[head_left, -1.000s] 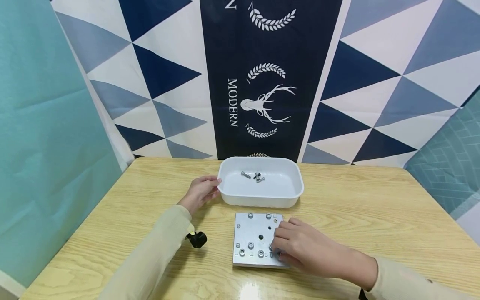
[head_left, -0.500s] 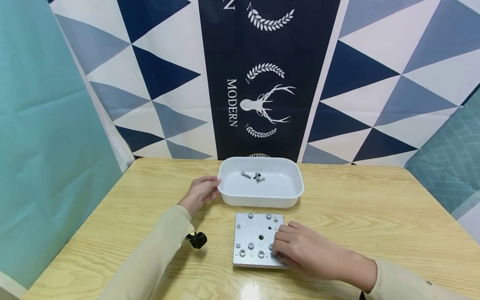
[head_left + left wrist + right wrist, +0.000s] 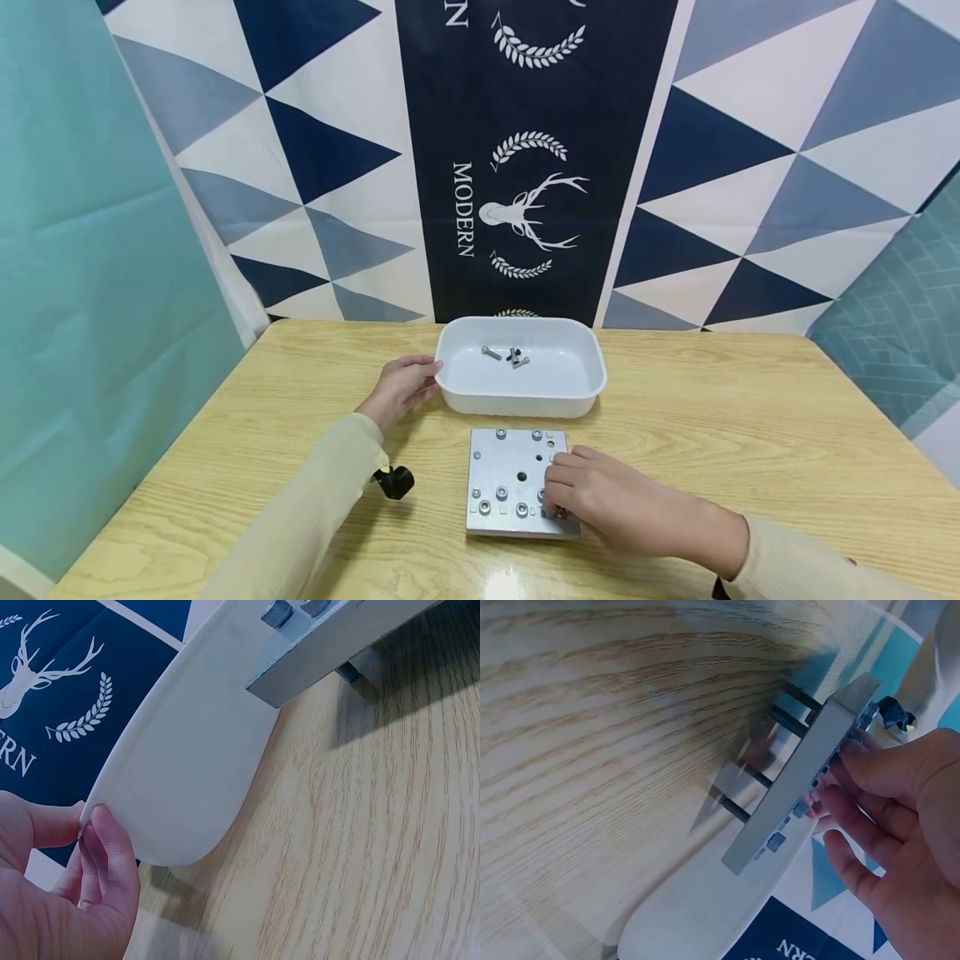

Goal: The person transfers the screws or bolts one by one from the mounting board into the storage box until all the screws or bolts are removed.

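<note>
My left hand (image 3: 402, 389) pinches the left end of a white plastic tray (image 3: 517, 405); in the left wrist view its thumb and fingers meet at the tray's rim (image 3: 112, 761). Several loose bolts (image 3: 491, 353) lie inside the tray. In front of it stands a square metal plate (image 3: 510, 462) with holes and several socket-head bolts (image 3: 502, 493) in it. Over the plate's near right corner, my right hand (image 3: 611, 500) has thumb and fingertips curled at a bolt, whose head they mostly hide. Threaded shanks (image 3: 791, 724) stick out beneath the plate, holding it off the table.
Everything stands on a wood-grain table (image 3: 697, 417). Behind its far edge hangs a patterned cloth (image 3: 517, 208) with a deer print. A black wrist camera (image 3: 393, 482) juts from the left sleeve beside the plate.
The right fingers have shifted very slightly at the plate's corner. The left hand, tray and plate stay in place, and the head view has tilted a little.
</note>
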Available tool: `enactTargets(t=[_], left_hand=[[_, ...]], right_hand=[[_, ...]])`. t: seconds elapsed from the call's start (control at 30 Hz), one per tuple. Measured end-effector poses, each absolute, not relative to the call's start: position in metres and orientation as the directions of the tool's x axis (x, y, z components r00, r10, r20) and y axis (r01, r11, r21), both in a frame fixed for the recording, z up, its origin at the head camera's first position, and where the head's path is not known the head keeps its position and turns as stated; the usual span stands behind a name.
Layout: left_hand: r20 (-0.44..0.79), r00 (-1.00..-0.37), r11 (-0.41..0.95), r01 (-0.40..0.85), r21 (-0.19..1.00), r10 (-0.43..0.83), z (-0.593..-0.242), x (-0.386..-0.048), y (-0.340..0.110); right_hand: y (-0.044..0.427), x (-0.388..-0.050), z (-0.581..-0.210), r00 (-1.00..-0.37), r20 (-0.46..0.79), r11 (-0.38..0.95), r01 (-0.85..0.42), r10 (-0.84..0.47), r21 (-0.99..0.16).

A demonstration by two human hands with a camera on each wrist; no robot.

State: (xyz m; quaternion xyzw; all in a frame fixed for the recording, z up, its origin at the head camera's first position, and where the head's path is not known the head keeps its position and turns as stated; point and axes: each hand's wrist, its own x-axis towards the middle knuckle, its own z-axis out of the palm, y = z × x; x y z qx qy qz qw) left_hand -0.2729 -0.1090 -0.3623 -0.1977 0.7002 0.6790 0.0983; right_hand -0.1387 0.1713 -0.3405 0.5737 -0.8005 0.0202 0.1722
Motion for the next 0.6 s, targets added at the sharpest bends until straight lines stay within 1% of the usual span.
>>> enactTargets(t=[0.1, 0.3, 0.43, 0.6], left_hand=[[-0.405, -0.903, -0.004, -0.409, 0.913, -0.141, -0.3626, -0.2735, -0.1087], [-0.401, -0.907, -0.004, -0.404, 0.915, -0.131, -0.3624, -0.2737, -0.1085], [-0.397, -0.908, -0.004, -0.400, 0.917, -0.130, -0.3619, -0.2739, -0.1086], [-0.397, -0.909, -0.003, -0.400, 0.917, -0.128, -0.3617, -0.2735, -0.1093]], right_hand=[[0.1711, -0.1402, -0.3398, -0.276, 0.292, 0.334, -0.926, -0.916, 0.173], [0.1715, -0.1412, -0.3392, -0.291, 0.276, 0.342, -0.926, -0.916, 0.158], [0.1716, -0.1414, -0.3381, -0.289, 0.282, 0.342, -0.926, -0.915, 0.158], [0.1719, -0.1408, -0.3349, -0.313, 0.266, 0.358, -0.923, -0.912, 0.143]])
